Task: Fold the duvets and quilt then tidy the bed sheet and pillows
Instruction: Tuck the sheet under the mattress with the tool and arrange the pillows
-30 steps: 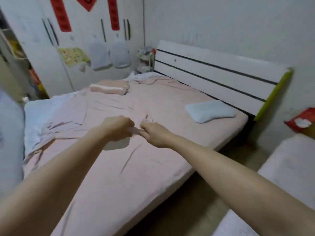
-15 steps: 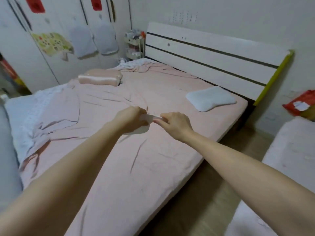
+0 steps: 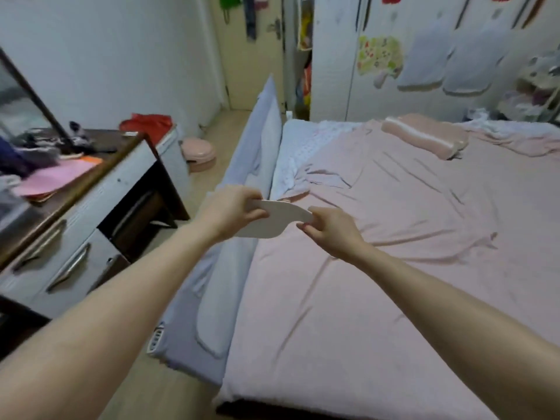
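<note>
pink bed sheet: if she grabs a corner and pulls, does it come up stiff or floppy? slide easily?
Probably floppy: the pink bed sheet lies in soft creases and is bunched near the white underlay. It likely slides with little pull, since that edge looks rucked up rather than tucked. The pink pillow resting on the far part may drag or pin it there.

Matt pink cloth bed sheet [image 3: 394, 268] creased in soft folds, pale grey quilted cloth side guard [image 3: 242, 207], dark glossy wood dresser [image 3: 100, 183] at left with metal handles [image 3: 69, 268], smooth pale floor [image 3: 145, 383]
</note>
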The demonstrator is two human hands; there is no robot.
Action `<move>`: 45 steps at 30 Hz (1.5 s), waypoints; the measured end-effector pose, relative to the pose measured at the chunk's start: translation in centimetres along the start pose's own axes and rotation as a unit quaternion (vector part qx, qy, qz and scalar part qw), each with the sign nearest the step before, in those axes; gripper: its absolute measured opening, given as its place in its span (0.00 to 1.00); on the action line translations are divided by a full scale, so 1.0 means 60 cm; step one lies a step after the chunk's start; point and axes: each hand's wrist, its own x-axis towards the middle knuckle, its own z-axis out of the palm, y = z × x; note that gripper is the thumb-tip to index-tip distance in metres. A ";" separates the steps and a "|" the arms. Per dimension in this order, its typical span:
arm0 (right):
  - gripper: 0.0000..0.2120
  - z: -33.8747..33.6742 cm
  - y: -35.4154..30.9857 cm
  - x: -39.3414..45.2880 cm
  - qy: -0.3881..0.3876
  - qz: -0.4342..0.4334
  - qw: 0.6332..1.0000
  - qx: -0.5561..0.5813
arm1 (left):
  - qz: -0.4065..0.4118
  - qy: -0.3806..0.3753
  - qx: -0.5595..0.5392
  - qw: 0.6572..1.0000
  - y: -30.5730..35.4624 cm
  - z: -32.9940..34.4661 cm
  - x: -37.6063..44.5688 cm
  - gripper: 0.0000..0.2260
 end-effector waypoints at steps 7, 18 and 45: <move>0.08 0.166 -0.242 0.183 -0.003 -0.064 0.998 -0.025 | -0.094 0.013 0.031 0.995 -0.288 -0.069 -0.055 0.11; 0.12 0.364 -0.503 0.472 -0.019 -0.036 0.998 -0.052 | -0.089 -0.008 -0.014 0.996 -0.716 -0.137 0.033 0.16; 0.17 0.366 -0.321 1.399 0.060 0.060 0.987 -0.136 | 0.087 -0.060 -0.071 0.992 -1.115 -0.071 1.017 0.19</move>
